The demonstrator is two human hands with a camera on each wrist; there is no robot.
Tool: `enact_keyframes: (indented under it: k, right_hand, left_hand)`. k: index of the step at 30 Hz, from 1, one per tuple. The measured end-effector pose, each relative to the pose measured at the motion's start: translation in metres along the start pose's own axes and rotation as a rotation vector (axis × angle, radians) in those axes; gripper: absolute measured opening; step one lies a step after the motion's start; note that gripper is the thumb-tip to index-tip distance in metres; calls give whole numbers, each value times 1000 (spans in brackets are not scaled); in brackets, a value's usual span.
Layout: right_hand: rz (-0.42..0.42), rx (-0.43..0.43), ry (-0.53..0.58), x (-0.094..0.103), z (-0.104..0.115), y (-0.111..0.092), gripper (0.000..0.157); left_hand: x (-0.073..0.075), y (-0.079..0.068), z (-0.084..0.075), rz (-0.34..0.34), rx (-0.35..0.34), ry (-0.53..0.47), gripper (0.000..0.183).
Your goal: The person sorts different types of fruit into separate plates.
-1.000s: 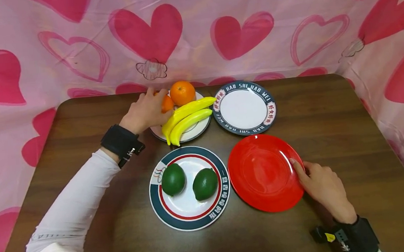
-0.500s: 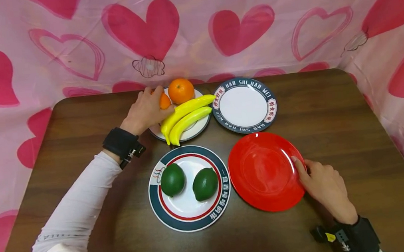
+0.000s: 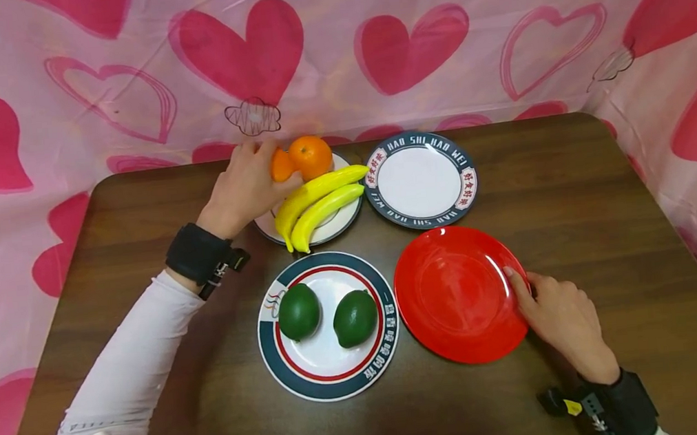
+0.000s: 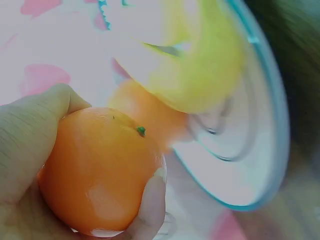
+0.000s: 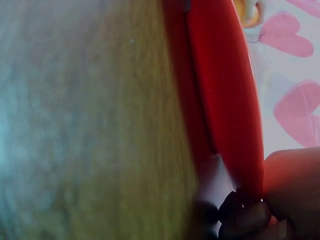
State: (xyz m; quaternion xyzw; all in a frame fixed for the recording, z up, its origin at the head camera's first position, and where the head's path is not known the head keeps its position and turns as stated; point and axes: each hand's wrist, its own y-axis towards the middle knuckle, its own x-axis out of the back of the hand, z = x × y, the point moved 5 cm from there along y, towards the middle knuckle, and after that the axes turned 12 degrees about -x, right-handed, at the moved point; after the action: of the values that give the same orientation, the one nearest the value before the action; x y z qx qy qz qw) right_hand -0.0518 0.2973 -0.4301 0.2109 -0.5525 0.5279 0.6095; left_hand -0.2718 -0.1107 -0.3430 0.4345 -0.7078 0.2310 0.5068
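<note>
At the far left of the table my left hand [image 3: 248,188] grips an orange [image 4: 97,170], thumb and fingers wrapped round its sides in the left wrist view. A second orange [image 3: 311,157] sits just right of it on a white plate [image 3: 343,224] with a dark rim. Two yellow bananas [image 3: 321,187] lie side by side across that plate. My right hand [image 3: 561,320] pinches the right rim of a red plate [image 3: 455,298], thumb on top and fingers beneath the edge. The right wrist view shows the red plate edge-on, with fingertips at its underside.
A blue-and-white plate with two green limes [image 3: 355,318] stands front centre, its rim [image 3: 325,389] close beside the red plate. Behind the red plate is a white plate [image 3: 423,183] with a lettered dark rim. A pink heart-printed cloth [image 3: 335,60] hangs behind the wooden table [image 3: 604,223].
My left hand has closed round the orange and shifted slightly left and up with it. The right hand keeps its hold on the red plate. The head view has shifted a little.
</note>
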Motion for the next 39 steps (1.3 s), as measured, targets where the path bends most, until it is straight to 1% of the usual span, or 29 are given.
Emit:
enact_keyframes:
  k: [4,9,12,15,17,21,23,25,26,32,36,39]
  right_hand:
    - [-10,-1,3,0,-1,1,62]
    - [-2,-4,5,-1,-2,1,64]
    - [0,-5,5,-1,-1,1,64]
    - [-6,0,6,0,0,0,63]
    - [-9,3,7,0,0,-1,62]
    - [-6,3,9,-1,1,0,62]
    - [-1,1,10,-1,1,0,62]
    - [1,-1,12,-1,1,1,61]
    - [-1,1,14,-1,1,1,61]
    - [-11,33,35,-1,4,1,58]
    - [-4,27,27,-1,3,0,57]
    - [4,21,23,0,3,-1,57]
  left_hand:
    - [8,1,-24,-40,-63,0,67]
    - [14,-1,-56,-71,-144,16,63]
    - [15,-3,-76,-64,-187,29,61]
    - [15,-4,-97,-57,-244,39,58]
    - [15,-3,-112,-43,-268,48,58]
    - [14,-1,-144,-27,-317,80,60]
    - [12,0,-160,-9,-344,89,62]
    - [6,1,-175,17,-375,96,64]
    - [3,1,-182,41,-386,102,65]
    - [-26,6,-217,248,-436,138,72]
    - [-48,4,-234,324,-503,122,68]
    - [-66,1,-244,365,-551,109,64]
